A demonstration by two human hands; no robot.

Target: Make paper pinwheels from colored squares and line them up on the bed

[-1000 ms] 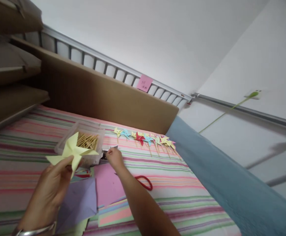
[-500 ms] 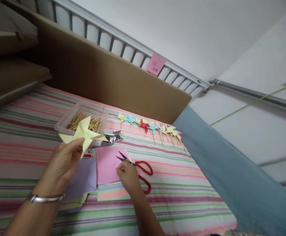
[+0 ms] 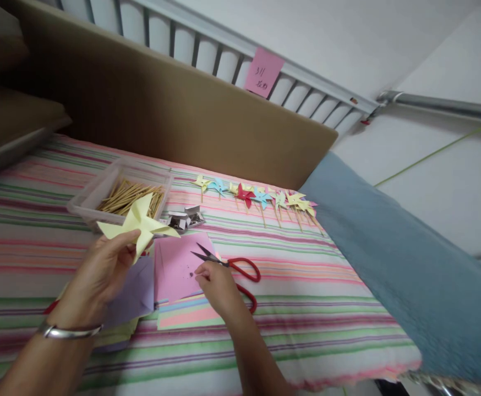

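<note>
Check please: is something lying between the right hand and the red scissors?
Nothing visible does. The right hand rests on the pink paper, directly beside the red scissors; its fingertips reach the joint of the blades. Whether they touch is unclear. The left hand holds the yellow pinwheel apart from them.

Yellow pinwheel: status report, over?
Left hand pinching yellow pinwheel. Right hand fingertips down on pink paper, beside red scissors. Stick box behind pinwheel.

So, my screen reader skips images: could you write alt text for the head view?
A person's left hand holds a yellow paper pinwheel while the right hand touches pink paper by red-handled scissors on a striped cloth.
</note>
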